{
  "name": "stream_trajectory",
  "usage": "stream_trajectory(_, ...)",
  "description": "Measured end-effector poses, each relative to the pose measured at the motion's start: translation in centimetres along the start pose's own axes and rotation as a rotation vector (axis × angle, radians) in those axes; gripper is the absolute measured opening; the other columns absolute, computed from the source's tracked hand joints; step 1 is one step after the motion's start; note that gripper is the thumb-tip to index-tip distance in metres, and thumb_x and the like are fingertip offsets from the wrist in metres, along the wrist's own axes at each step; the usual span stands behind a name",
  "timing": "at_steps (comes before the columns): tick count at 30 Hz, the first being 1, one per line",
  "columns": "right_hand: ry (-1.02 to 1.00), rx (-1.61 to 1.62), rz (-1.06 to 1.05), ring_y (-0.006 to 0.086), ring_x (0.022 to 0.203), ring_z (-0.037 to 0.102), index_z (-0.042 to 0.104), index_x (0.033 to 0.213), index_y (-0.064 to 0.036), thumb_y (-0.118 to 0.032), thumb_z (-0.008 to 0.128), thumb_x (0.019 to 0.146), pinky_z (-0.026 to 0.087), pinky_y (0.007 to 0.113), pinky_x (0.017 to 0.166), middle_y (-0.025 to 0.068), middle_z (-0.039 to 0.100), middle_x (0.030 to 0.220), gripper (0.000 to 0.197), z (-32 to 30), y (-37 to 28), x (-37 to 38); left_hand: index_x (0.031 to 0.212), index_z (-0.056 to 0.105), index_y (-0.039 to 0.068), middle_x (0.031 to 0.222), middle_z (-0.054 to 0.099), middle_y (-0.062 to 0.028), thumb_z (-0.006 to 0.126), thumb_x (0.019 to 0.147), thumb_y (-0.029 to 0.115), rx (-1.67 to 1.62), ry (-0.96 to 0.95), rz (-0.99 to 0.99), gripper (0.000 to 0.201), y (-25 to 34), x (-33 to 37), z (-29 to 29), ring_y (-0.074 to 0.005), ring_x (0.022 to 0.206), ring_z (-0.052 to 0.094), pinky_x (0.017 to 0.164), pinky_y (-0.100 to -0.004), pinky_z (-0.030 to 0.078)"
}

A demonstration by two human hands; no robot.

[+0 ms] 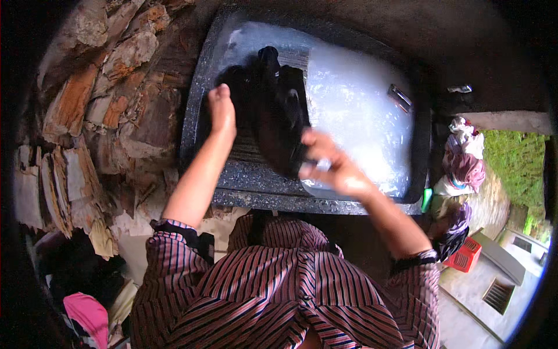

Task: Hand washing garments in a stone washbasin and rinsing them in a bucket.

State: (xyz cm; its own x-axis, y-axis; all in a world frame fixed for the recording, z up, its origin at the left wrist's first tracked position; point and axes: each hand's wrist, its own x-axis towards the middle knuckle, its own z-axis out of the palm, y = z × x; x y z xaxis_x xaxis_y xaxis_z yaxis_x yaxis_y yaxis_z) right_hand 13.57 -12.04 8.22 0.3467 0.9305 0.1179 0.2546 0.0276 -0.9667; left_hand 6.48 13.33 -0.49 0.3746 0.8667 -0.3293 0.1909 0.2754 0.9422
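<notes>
A dark, wet black cloth [279, 110], blurred by motion, is bunched and partly raised over the ribbed washboard [247, 152] of a speckled black laundry sink. At its left edge is my left hand [221, 110], thumb side up, closed on the cloth; some of its fingers are hidden by the dark fabric. My right hand [337, 166] is smeared by motion, and its curled fingers and thumb grip the cloth's lower right edge. Cloudy, bluish soapy water [360, 116] fills the basin on the right. The cloth's exact kind cannot be made out.
The sink's speckled rim [261, 195] runs along my front. A small dark, shiny object [400, 98] is at the basin's right side. Stacked split wood [116, 104] stands to the left. Piled clothes [463, 160] and a red plastic item [464, 255] lie to the right.
</notes>
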Motion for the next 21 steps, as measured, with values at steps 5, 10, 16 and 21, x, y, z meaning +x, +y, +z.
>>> stream_trajectory(5, -0.261, -0.27, -0.02, 0.0318, 0.11, 0.036, 0.054, 0.08, -0.0044, -0.01, 0.071, 0.06, 0.031, 0.04, 0.092, 0.0127, 0.043, 0.113, 0.027, 6.2, 3.9, -3.2, 0.126, 0.029, -0.003, 0.123, 0.036, -0.0292, 0.058, 0.066, 0.058, 0.689, -0.103, 0.111, 0.091, -0.9, 3.7, 0.9, -0.0371, 0.117, 0.036, 0.097, -0.0429, 0.028)
stream_trajectory(10, -0.278, -0.307, -0.023, 0.0311, 0.109, 0.037, 0.055, 0.083, -0.0052, -0.013, 0.069, 0.06, 0.034, 0.04, 0.091, 0.0121, 0.045, 0.111, 0.028, 6.8, 3.8, -2.3, 0.135, 0.011, 0.008, 0.136, 0.006, -0.0285, 0.067, 0.062, 0.047, 1.409, -0.337, 0.332, 0.1, -0.9, -3.6, 8.2, -0.0399, 0.127, 0.011, 0.097, -0.0572, 0.015)
stream_trajectory(16, -0.012, -0.59, 0.009, 0.037, 0.108, 0.037, 0.052, 0.084, -0.0038, -0.01, 0.065, 0.064, 0.035, 0.043, 0.09, 0.0187, 0.039, 0.117, 0.024, 3.7, 3.8, -1.3, 0.131, 0.021, 0.013, 0.122, 0.037, -0.026, 0.056, 0.066, 0.011, 1.054, -0.238, 0.352, 0.074, -0.9, 2.8, 1.4, -0.039, 0.108, 0.043, 0.088, -0.0479, 0.036)
stream_trajectory(21, 0.401, -0.274, 0.213, 0.034, 0.095, 0.051, 0.049, 0.105, -0.005, -0.003, 0.059, 0.07, 0.037, 0.037, 0.088, 0.0156, 0.055, 0.102, 0.037, -1.7, 12.4, 4.3, 0.118, 0.042, 0.007, 0.111, 0.051, -0.0179, 0.045, 0.067, -0.003, 0.906, -0.314, 0.721, 0.053, 3.6, 4.9, 3.1, -0.0362, 0.101, 0.048, 0.085, -0.0401, 0.04)
